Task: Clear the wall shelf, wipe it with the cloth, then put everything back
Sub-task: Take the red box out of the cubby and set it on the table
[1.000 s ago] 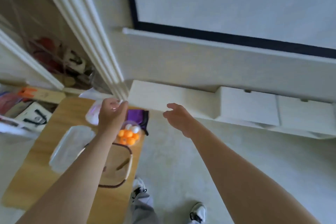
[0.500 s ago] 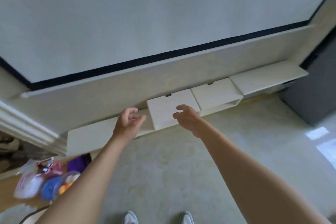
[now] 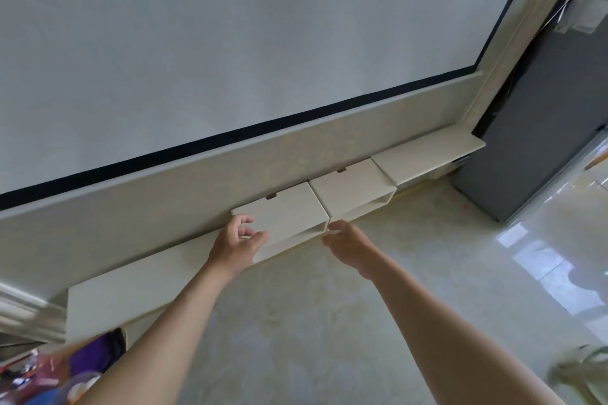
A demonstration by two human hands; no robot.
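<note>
A long cream wall shelf [image 3: 138,286] runs along the wall under a white screen, with two raised box sections [image 3: 289,210] in its middle and a flat part [image 3: 424,158] at the right. Nothing stands on the shelf top. My left hand [image 3: 238,245] hovers at the left corner of the nearer box, fingers curled apart, holding nothing. My right hand [image 3: 348,245] reaches to the box's front right corner, fingertips at its edge, also holding nothing. A purple cloth-like thing [image 3: 93,357] lies blurred at the bottom left.
Several blurred coloured items [image 3: 39,378] sit at the bottom left corner. A dark grey cabinet [image 3: 533,128] stands at the right end of the shelf. Pale glossy floor [image 3: 329,322] lies below. A blurred greenish object [image 3: 582,371] shows at the bottom right.
The view has swung right, away from the wooden table, along the shelf. Both hands have moved to the middle box section; the right hand now reaches its front corner.
</note>
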